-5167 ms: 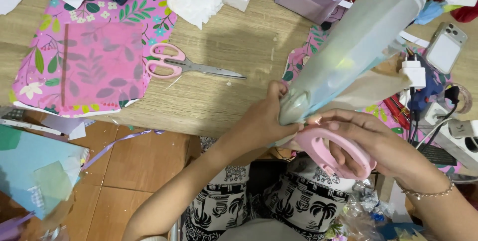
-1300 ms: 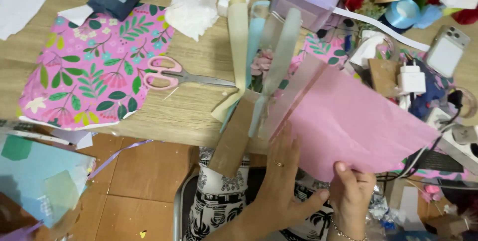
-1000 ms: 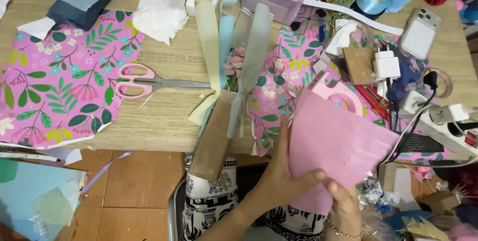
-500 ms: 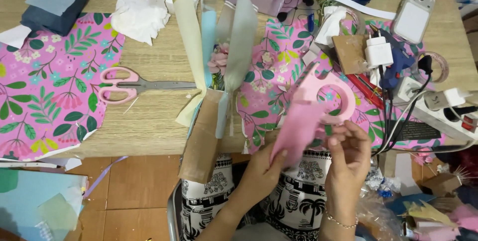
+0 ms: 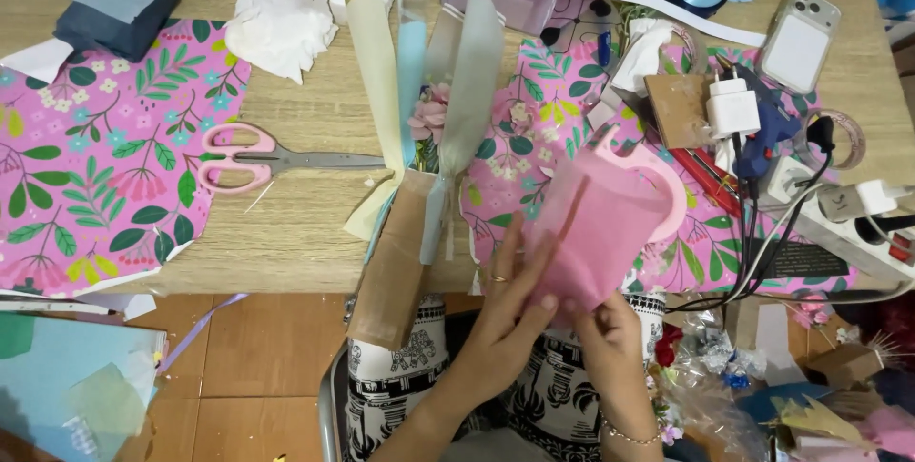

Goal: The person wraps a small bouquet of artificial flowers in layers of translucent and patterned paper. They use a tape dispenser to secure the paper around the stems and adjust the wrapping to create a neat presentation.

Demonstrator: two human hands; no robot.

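At table edge: left hand [image 5: 515, 295], right hand [image 5: 610, 333] grip folded pink paper [image 5: 596, 233], long axis up-right.

Both hands near centre at table edge, pinching a folded pink tissue-paper sheet [image 5: 599, 228]: left hand [image 5: 510, 295] flat against its left side, ring on one finger; right hand [image 5: 605, 328] gripping its near corner, bracelet at wrist. Pink plastic-handled scissors [image 5: 658, 185] partly hidden behind the sheet. Left of hands, brown-paper-wrapped bouquet [image 5: 419, 166] with pale cream and blue sheets. Further left, second pink-handled scissors [image 5: 272, 162] flat on wooden table [image 5: 295, 224]. Floral pink wrapping paper [image 5: 91, 157] far left.
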